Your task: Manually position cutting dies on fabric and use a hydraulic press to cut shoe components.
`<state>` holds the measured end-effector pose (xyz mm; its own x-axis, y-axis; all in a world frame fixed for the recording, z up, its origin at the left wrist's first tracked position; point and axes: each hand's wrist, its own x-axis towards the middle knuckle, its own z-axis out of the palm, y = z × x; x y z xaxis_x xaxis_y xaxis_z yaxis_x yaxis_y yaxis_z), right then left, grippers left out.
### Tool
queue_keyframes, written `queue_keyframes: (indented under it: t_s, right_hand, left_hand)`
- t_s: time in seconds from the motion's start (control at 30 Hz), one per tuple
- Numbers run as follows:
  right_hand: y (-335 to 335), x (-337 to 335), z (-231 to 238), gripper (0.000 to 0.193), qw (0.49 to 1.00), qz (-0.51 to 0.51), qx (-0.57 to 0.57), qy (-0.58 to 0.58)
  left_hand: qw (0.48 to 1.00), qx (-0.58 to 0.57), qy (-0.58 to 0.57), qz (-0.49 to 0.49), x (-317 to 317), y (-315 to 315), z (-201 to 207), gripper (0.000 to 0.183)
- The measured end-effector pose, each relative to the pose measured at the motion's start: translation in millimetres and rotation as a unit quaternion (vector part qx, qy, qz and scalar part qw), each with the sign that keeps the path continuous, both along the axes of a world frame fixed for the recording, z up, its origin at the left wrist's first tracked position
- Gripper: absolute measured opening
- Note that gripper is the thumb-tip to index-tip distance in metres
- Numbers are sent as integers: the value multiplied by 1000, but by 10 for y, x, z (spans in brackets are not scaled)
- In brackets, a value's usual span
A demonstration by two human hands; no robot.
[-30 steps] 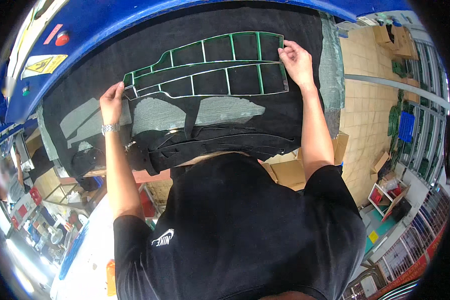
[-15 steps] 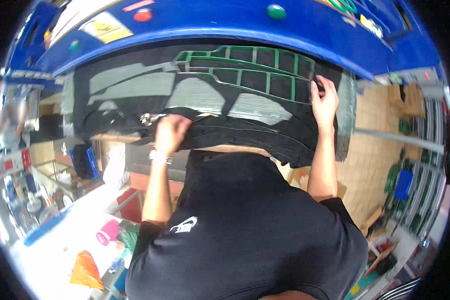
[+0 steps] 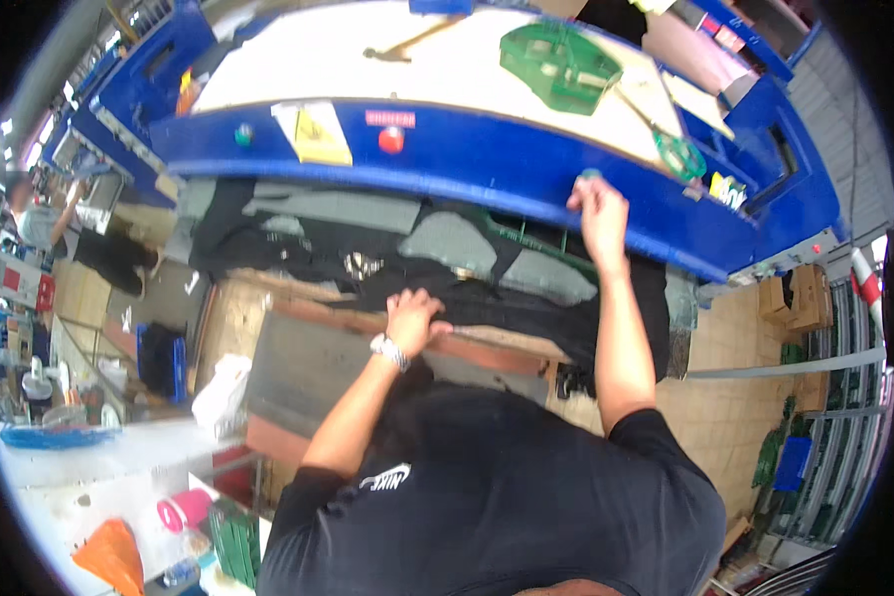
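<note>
My right hand [image 3: 603, 221] is raised at the blue machine beam [image 3: 467, 159], its fingers curled in against a small green button [image 3: 591, 174]. Nothing is seen in its grip. My left hand [image 3: 413, 322], with a watch at the wrist, rests at the near edge of the black fabric [image 3: 487, 306], fingers spread and empty. The fabric lies over a grey board [image 3: 452, 241] that shows through several cut-out gaps. A green metal frame [image 3: 531, 236] sits on it, mostly hidden beneath the beam.
On the beam are a red button [image 3: 391, 139] and a yellow label [image 3: 320, 136]. Above it, a pale surface carries a hammer [image 3: 407, 45] and green frames [image 3: 556, 68]. Cardboard boxes [image 3: 795, 298] and shelving [image 3: 834, 437] stand right. Another person [image 3: 40, 219] is at far left.
My right hand has left the green frame and moved up to the green button. My left hand has moved nearer and right. The beam now covers most of the frame, and the view has shifted.
</note>
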<state>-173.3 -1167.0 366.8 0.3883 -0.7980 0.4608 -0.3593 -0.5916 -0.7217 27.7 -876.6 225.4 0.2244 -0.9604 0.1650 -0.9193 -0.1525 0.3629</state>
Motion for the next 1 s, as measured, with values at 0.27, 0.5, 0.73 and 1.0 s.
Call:
queue_keyframes:
  t_s: [0.27,0.5,0.73,1.0]
  right_hand:
    - [819,-318,-420,20,975,41,3,219]
    - [1434,-613,-905,39,898,64,-9,436]
    - [1490,-476,-1106,31,910,-6,-25,415]
    - [1453,-540,-1223,32,920,-19,-47,387]
  left_hand:
    - [998,-55,-30,3,169,-185,-67,41]
    - [998,6,-52,-32,186,-241,166,42]
    - [999,-1,-45,-8,231,-285,82,39]
    - [999,23,-44,-20,228,-365,51,38]
